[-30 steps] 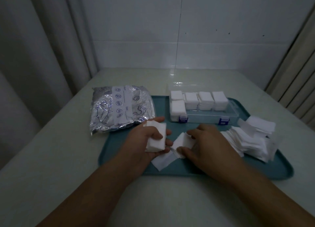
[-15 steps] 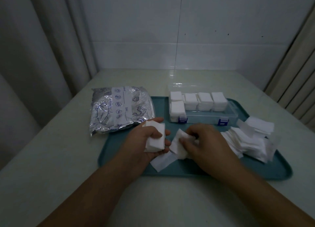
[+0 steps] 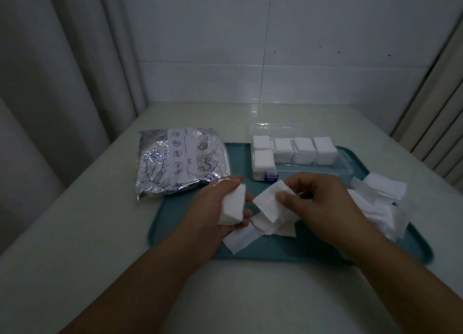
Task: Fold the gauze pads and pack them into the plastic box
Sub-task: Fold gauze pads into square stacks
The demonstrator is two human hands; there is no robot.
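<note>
My left hand [image 3: 213,208] grips a thick stack of folded gauze pads [image 3: 233,207] over the teal tray [image 3: 175,223]. Just to its right, my right hand [image 3: 315,203] pinches a single gauze pad [image 3: 269,204] by its upper corner, lifted and half folded. Under it lie flat unfolded gauze sheets [image 3: 240,241] on the tray. The clear plastic box [image 3: 343,168] stands open at the tray's far side, with several folded stacks [image 3: 304,149] in its compartments. A loose pile of unfolded gauze [image 3: 380,203] fills the tray's right end.
A silver foil pouch [image 3: 180,160] with blue drawings lies left of the box, partly on the tray's corner. The tray sits on a pale table [image 3: 100,246] set against a white wall, with curtains on the left.
My right hand has lifted the single gauze pad off the tray and raised it toward the box. My left hand keeps the folded stack almost still.
</note>
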